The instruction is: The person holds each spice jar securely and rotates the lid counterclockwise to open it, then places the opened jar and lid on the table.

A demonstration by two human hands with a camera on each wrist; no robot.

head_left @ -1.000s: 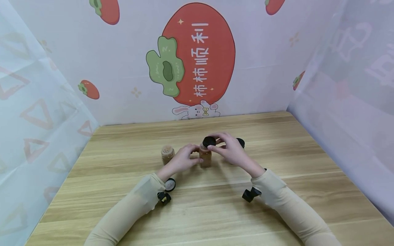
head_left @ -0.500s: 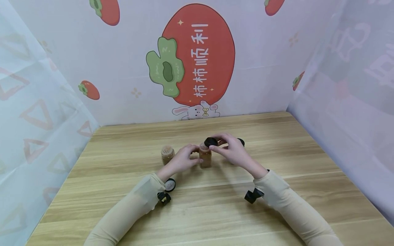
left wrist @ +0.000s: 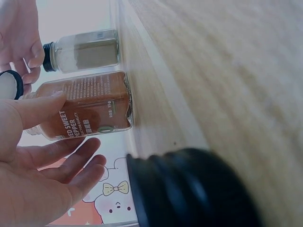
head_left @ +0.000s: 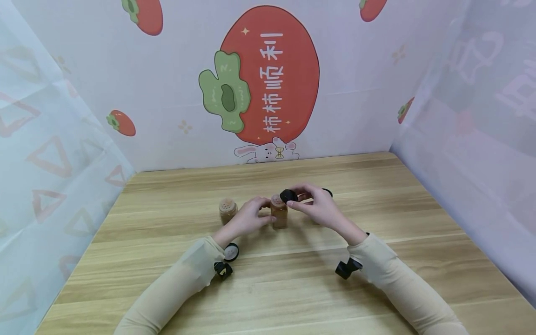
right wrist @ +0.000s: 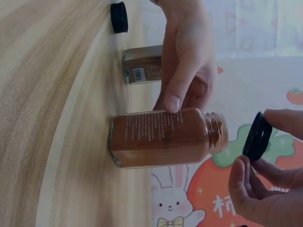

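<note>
Two hands meet at one jar of red sweet pepper, upright on the surface between the left hand's fingers. On the left hand, the thumb lies along the jar's side and the index finger curves round its far side, a light steadying hold, with the other fingers loosely spread. The right hand's fingers are clamped on a black cap, pinched by its rim and tilted, just beside the jar's threaded neck and apart from it. The perforated top is bare under those fingers.

Left of the left fingers stands a second, uncapped jar; its loose cap rests nearer the body, beside the left sleeve. Near the right fingers, mostly hidden by that hand in the head view, is a third jar with its lid on.

Judging by that row, the step in hand is uncapping, and on this jar the cap already looks free. The next move seems to call for drawing the cap well clear and laying it near the right fingers, while the left thumb and index finger keep the jar from tipping.
</note>
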